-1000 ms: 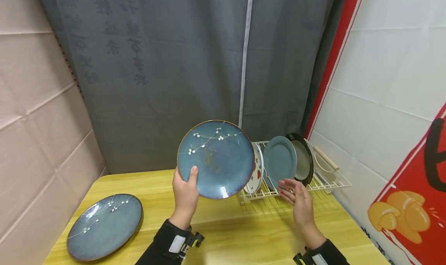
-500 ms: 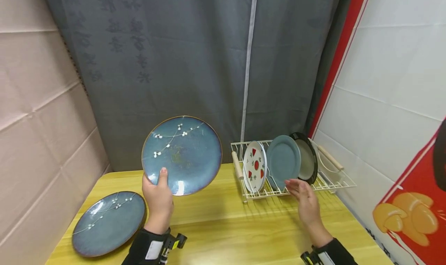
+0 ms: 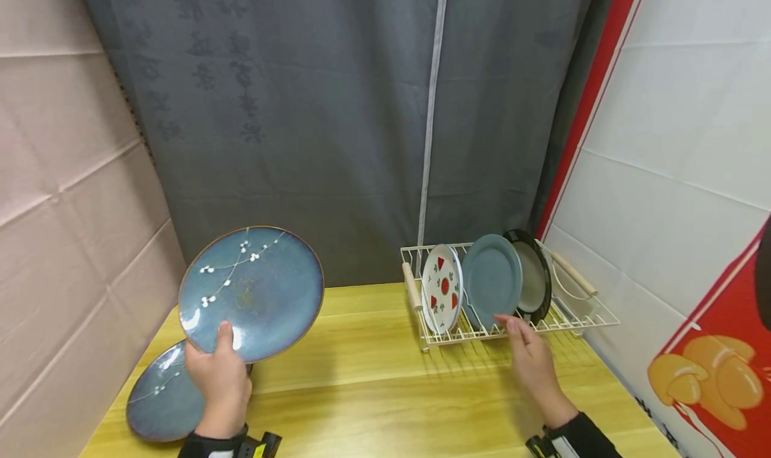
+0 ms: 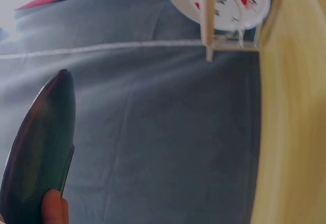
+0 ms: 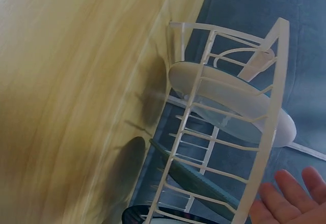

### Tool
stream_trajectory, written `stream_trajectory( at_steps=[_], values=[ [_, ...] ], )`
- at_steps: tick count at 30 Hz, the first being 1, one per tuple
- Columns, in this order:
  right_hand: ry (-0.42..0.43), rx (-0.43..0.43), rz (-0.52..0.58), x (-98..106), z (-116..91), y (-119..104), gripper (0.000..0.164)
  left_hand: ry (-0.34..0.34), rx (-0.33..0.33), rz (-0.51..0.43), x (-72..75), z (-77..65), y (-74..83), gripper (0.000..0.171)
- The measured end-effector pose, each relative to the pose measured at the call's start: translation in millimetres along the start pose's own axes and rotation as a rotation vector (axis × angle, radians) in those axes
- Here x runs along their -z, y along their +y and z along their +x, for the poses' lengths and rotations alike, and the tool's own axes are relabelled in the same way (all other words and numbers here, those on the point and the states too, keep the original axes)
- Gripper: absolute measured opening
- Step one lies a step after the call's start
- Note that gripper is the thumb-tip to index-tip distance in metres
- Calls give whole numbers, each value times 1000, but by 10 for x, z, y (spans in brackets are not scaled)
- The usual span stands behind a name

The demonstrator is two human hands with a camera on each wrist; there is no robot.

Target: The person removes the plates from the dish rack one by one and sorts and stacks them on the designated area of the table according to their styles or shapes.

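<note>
My left hand (image 3: 218, 381) grips the lower left rim of a blue plate (image 3: 265, 304) with white blossom sprigs, thumb on its face. The plate is raised and tilted, and overlaps a second blue plate (image 3: 162, 404) with the same pattern, which lies on the table at the left. In the left wrist view the held plate (image 4: 43, 142) shows nearly edge-on. My right hand (image 3: 533, 364) is at the front edge of a white wire dish rack (image 3: 466, 337). Its fingers (image 5: 277, 203) are loosely bent beside the rack's rail, with nothing in them.
Upright in the rack stand a white plate (image 3: 442, 290) with red fruit motifs, a blue-green plate (image 3: 492, 280) and a black-rimmed plate (image 3: 533, 277). The rack has wooden handles (image 3: 411, 286). A grey curtain (image 3: 301, 143) hangs behind the wooden table (image 3: 373, 391); a white wall cloth stands at the right.
My left hand has carried the blue plate left and lately lower, away from the rack and over the second plate. My right hand stays by the rack, its fingers a little more bent.
</note>
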State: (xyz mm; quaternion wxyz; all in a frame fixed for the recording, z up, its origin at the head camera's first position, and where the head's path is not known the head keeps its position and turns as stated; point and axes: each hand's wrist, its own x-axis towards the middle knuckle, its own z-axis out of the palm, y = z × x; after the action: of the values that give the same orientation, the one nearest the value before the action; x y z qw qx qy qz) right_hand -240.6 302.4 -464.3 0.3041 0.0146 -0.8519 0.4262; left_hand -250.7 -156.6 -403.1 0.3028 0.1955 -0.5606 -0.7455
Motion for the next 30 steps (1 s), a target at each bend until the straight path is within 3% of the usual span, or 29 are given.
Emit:
stream_trajectory(
  at_steps=[4, 12, 16, 22, 25, 30],
  values=[
    [-30, 20, -111, 14, -29, 52, 37, 59, 30, -20, 235, 70, -38, 53],
    [-59, -9, -149, 83, -14, 68, 40, 170, 81, -88, 637, 237, -67, 56],
    [-74, 18, -180, 79, -12, 85, 39, 229, 127, -95, 832, 302, -139, 61],
    [-114, 56, -193, 43, -40, 117, 38, 279, 270, 49, 1074, 362, -236, 71],
    [-118, 86, -197, 33, -58, 132, 36, 253, 338, 148, 1166, 381, -278, 74],
    [-93, 194, -228, -5, -62, 157, 27, 210, 390, 295, 1256, 422, -347, 77]
  ],
)
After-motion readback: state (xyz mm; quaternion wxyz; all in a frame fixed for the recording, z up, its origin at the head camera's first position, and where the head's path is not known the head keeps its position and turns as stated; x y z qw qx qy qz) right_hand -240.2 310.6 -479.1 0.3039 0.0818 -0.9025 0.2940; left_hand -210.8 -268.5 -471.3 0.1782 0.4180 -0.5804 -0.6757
